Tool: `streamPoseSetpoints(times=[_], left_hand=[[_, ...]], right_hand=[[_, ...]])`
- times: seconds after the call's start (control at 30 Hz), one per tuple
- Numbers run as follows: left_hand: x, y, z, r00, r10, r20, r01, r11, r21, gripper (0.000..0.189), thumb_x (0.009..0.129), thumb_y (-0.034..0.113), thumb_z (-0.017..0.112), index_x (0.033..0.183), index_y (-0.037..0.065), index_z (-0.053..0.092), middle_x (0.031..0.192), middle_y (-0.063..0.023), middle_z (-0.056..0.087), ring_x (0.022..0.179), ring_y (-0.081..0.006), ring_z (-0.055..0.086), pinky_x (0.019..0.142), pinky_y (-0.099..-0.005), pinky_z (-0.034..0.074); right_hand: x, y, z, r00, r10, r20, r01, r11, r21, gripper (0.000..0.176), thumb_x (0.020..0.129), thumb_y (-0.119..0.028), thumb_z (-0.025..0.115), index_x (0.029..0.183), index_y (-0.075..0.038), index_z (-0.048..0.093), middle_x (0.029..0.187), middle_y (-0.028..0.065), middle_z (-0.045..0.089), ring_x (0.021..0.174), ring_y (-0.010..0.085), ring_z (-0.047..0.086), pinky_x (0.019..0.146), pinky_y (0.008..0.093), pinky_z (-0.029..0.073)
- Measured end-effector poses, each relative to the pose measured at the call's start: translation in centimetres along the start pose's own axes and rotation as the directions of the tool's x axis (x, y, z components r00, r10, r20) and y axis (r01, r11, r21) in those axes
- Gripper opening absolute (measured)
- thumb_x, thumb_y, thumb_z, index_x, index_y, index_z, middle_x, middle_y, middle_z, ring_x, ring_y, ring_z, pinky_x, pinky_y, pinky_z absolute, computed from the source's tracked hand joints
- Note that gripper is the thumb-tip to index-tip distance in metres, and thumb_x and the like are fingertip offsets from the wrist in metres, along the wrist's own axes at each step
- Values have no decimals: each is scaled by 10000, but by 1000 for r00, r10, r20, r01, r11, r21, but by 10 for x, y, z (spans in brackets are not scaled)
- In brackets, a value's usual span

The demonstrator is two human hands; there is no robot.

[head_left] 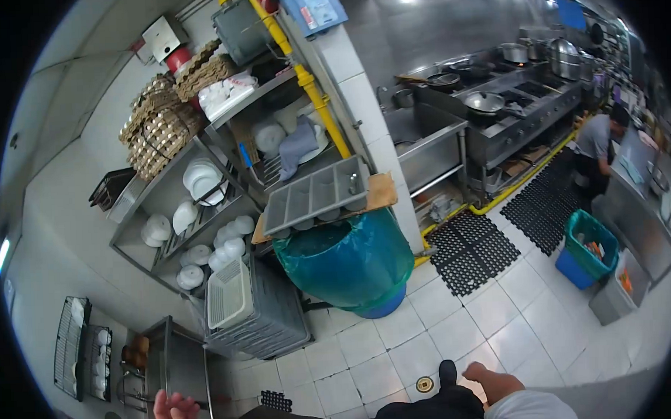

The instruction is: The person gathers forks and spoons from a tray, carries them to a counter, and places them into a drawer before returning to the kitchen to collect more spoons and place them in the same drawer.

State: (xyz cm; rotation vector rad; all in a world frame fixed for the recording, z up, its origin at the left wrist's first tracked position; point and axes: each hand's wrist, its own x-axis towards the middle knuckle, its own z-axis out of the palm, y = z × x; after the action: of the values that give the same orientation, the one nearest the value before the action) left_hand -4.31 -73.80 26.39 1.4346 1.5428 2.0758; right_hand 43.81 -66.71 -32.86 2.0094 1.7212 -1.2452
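Note:
My left hand (179, 416) is raised at the bottom left, loosely curled with its fingers a little apart and nothing in it. In the view it overlaps the near edge of a steel sink (167, 363). My right hand (492, 382) hangs low beside my leg, past a pale sleeve (531, 409); its fingers are mostly hidden. Below it are the white floor tiles (399, 329), my dark shoe (447, 372) and a round brass drain cover (424, 384). Neither hand touches any kitchenware that shows.
A large bin with a green liner (345, 272) stands ahead, a grey cutlery tray (316, 195) on top. Stacked grey racks (269, 315) adjoin it. Shelves of white dishes (201, 181) are left. A person (596, 152) bends near the stove (524, 114); a blue bin (574, 264) stands right.

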Motion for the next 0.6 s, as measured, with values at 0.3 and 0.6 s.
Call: streamPoseSetpoints(times=[0.3,0.6], left_hand=[[40,-81,10,985,-162,-56,169,973,161,330,951,238,478,1169,-6,523,1041,-129,603,889,-182,573,780,-280,463],[138,-199,186,960,-263,98,251,961,120,315,878,48,561,1185,-20,542,1037,-80,617,959,-152,580,855,-275,457]], right_hand=[[79,-8,-86,905,-324,276,394,883,-254,407,822,-459,557,763,-71,665,754,132,670,660,274,648,593,406,518],[66,-314,-371,677,-427,-600,608,783,129,236,848,-255,593,942,-44,638,854,173,652,788,365,627,687,403,499]])
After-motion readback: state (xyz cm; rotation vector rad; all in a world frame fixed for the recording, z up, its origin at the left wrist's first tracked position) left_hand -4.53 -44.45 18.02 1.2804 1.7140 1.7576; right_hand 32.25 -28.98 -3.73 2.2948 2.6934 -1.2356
